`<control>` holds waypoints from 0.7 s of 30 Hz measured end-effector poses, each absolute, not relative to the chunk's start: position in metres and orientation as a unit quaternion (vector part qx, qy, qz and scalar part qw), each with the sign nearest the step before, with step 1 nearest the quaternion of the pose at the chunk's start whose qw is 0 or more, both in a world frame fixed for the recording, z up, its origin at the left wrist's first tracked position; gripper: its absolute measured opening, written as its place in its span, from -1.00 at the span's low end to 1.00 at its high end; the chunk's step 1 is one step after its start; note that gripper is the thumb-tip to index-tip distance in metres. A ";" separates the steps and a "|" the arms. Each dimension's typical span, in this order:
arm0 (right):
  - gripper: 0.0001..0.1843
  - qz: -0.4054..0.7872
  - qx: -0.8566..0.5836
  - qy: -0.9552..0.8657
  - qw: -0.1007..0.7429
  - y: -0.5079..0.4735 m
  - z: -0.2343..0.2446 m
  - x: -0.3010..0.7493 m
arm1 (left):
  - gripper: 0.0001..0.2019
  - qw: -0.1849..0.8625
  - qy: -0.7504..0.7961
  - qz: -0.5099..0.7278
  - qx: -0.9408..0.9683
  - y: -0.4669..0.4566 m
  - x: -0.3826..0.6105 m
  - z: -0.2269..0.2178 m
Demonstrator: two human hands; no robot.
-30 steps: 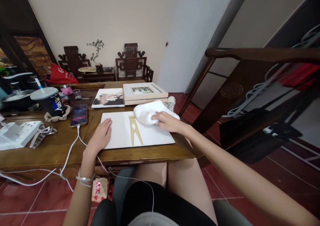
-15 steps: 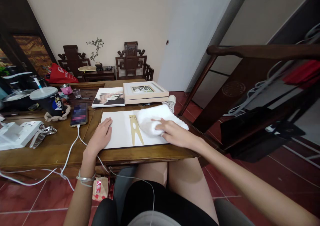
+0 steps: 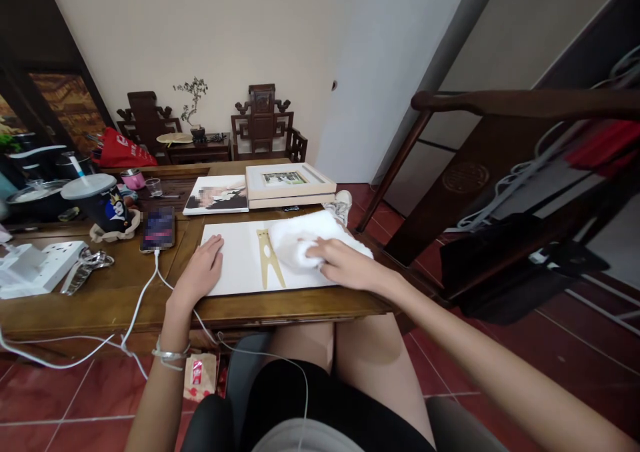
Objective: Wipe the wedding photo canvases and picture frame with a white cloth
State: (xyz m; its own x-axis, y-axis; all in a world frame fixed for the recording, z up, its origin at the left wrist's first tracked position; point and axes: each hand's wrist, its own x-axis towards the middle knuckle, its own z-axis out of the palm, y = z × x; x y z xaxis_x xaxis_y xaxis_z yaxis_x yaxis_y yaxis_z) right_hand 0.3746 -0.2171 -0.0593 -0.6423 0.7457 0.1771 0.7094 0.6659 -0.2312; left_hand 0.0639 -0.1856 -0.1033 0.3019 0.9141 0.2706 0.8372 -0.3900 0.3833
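A white board (image 3: 235, 259) lies flat at the table's front edge, with a tan cat-shaped figure (image 3: 269, 259) with two long legs on it. My left hand (image 3: 201, 270) rests flat over the board's left edge, its fingers stretched out. On the board's right part, a fluffy white towel (image 3: 300, 229) is spread and partly bunched. My right hand (image 3: 345, 264) presses down on this towel and pinches a fold of it between thumb and fingers. The towel covers the board's right side and touches the figure's right edge.
Behind the board lie a photo print (image 3: 217, 195) and stacked picture frames (image 3: 290, 182). To the left are a phone (image 3: 158, 229) on a white cable, a lidded cup (image 3: 95, 202) and a power strip (image 3: 45, 269). A wooden chair (image 3: 460, 132) stands at right.
My right hand and the towel have slid slightly left, closer to the cat-shaped figure. My left hand has stayed in place on the board.
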 end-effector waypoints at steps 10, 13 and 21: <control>-0.80 0.058 -0.419 -0.891 0.163 -0.131 -0.070 0.367 | -0.51 0.087 0.540 0.226 0.806 -0.187 0.063 -0.103; -0.76 0.059 -0.413 -0.896 0.152 -0.158 -0.072 0.369 | -0.51 0.088 0.542 0.225 0.805 -0.186 0.063 -0.104; -0.56 0.101 -0.410 -0.892 0.161 -0.285 -0.077 0.390 | -0.52 0.074 0.544 0.230 0.803 -0.185 0.065 -0.107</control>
